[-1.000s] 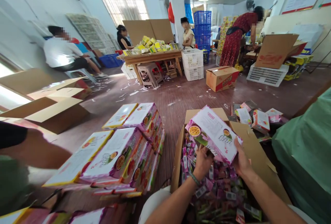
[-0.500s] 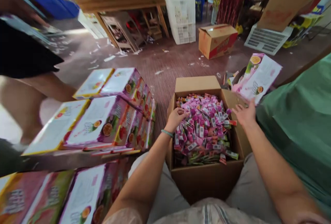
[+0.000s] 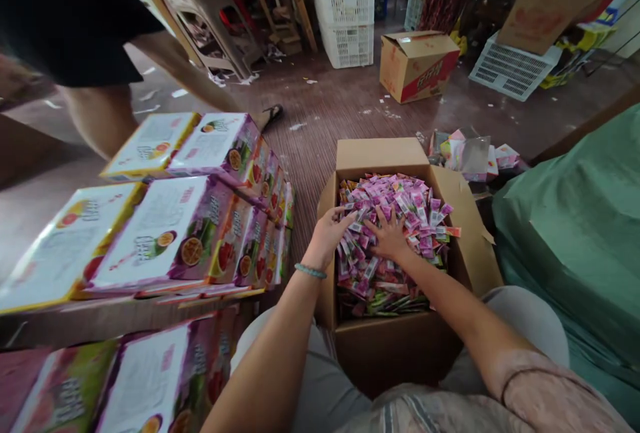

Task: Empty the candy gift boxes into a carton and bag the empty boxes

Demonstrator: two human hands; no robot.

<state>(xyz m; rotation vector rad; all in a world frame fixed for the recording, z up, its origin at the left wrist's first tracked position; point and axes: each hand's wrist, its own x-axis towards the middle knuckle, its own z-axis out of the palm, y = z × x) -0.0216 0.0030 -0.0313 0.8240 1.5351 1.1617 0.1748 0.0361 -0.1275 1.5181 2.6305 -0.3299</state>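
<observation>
An open cardboard box (image 3: 380, 153) stands between my knees, filled with several small pink and green sachets (image 3: 415, 203). My left hand (image 3: 330, 233), with a green wristband, rests on the sachets at the box's left side, fingers spread. Beside it, my right hand (image 3: 387, 236) lies flat on the pile near the middle, fingers apart. Neither hand holds anything that I can see. To my left, stacks of pink and white printed cartons (image 3: 165, 233) sit on a low surface.
A person's bare legs (image 3: 100, 106) stand at the upper left, close to the cartons. A green cloth-covered mass (image 3: 575, 219) fills the right. Loose small cartons (image 3: 470, 153) lie beyond the box. Farther back stand a closed cardboard box (image 3: 417, 63) and white crates (image 3: 345, 13).
My hands let go of the pink carton, which went off to the right. Both hands came down onto the sachets in the box. The view tilted down, and a person stepped in at left.
</observation>
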